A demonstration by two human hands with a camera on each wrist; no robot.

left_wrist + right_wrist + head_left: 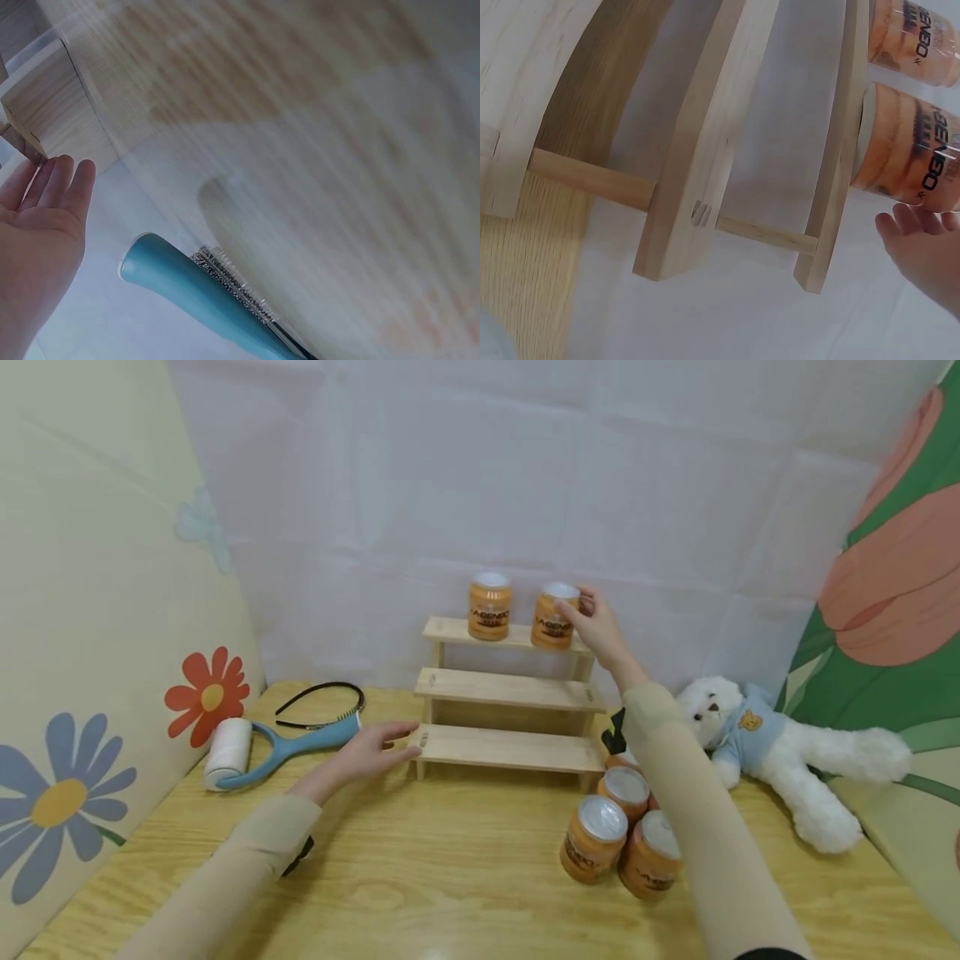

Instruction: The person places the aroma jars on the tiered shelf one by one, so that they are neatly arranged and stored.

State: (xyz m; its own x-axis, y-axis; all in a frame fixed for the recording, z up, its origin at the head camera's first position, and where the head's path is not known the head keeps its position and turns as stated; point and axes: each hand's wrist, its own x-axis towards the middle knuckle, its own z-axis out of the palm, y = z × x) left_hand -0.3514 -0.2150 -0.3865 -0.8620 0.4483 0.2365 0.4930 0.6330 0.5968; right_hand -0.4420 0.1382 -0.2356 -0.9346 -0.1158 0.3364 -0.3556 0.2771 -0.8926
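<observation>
My right hand [602,627] holds an orange can [553,617] with a pale lid at the right part of the top step of a wooden three-step rack [510,747]. The thumb lies on the can's front and the fingers go round its far side. In the right wrist view this can [907,146] stands upright at the step, its base at the board. A second orange can [490,607] stands to its left on the same step. My left hand [367,753], fingers extended, touches the left end of the lowest step; its fingertips [64,169] show there in the left wrist view.
Several more orange cans [594,839] cluster on the table, right of the rack and partly behind my right sleeve. A white plush toy [787,743] in blue lies farther right. At left are a blue-handled lint roller [281,747] and a black headband [318,687].
</observation>
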